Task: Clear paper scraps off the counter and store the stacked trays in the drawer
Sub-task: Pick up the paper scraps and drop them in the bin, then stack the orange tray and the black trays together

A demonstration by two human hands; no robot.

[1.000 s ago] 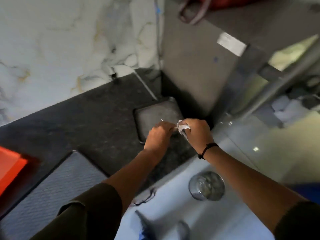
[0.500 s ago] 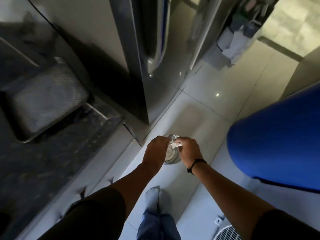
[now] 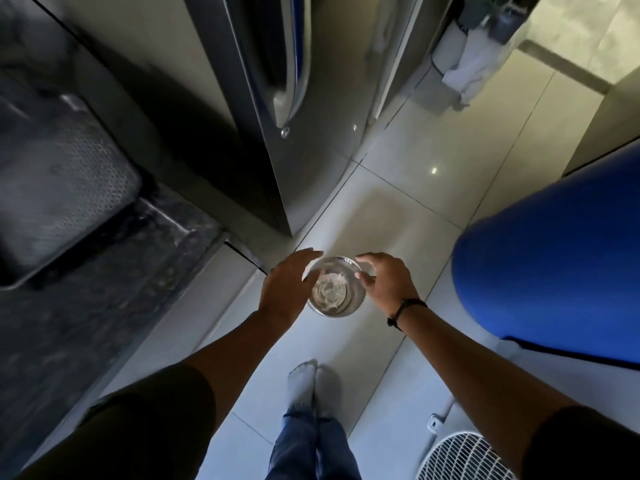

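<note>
A small round metal bin (image 3: 335,287) stands on the floor tiles, with pale paper scraps (image 3: 329,284) lying inside it. My left hand (image 3: 287,289) hovers over its left rim and my right hand (image 3: 388,285) over its right rim. Both hands have their fingers spread and hold nothing. A grey textured tray (image 3: 59,188) rests on the dark stone counter (image 3: 104,299) at the left, blurred.
A steel fridge (image 3: 284,98) with a curved handle rises ahead. A large blue barrel (image 3: 554,271) stands at the right. A white fan grille (image 3: 464,459) lies at the bottom right. My socked feet (image 3: 310,386) are just below the bin.
The view swung from the counter down to the floor. My hands, which were pinched together on the crumpled paper, have parted and the scraps now lie in the bin.
</note>
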